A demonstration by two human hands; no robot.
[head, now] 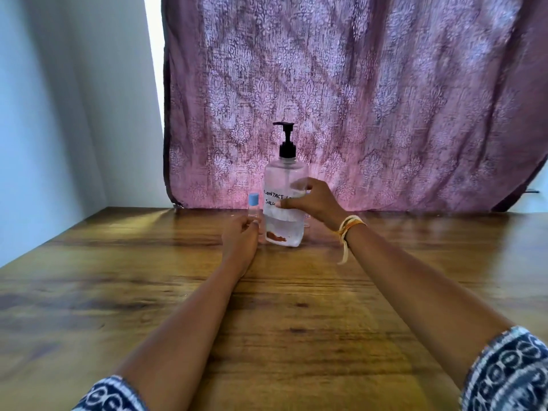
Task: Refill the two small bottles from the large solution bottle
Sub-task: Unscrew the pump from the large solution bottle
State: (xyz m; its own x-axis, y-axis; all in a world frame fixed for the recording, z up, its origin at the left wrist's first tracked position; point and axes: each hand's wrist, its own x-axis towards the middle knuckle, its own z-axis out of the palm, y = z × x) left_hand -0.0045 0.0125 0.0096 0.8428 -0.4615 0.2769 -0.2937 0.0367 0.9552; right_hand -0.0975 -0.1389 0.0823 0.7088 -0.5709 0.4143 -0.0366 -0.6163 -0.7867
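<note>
— What's the large solution bottle (284, 203) like?
— Clear plastic, black pump, on the wood-grain table (118, 292); right hand (314, 200) fingers curl around it.
— The left hand (240, 232)?
— Pinching the blue-capped small bottle (253, 207) beside it; patterned curtain (385, 99) behind.

You're looking from a single head camera, facing forward and slightly down over the bench (296, 321) toward the curtain (355, 99), with your forearms reaching away from the lens.

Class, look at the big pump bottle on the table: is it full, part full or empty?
Part full. The pump bottle is clear, and its liquid line sits low, near the bottom third; above that it looks empty.
</note>
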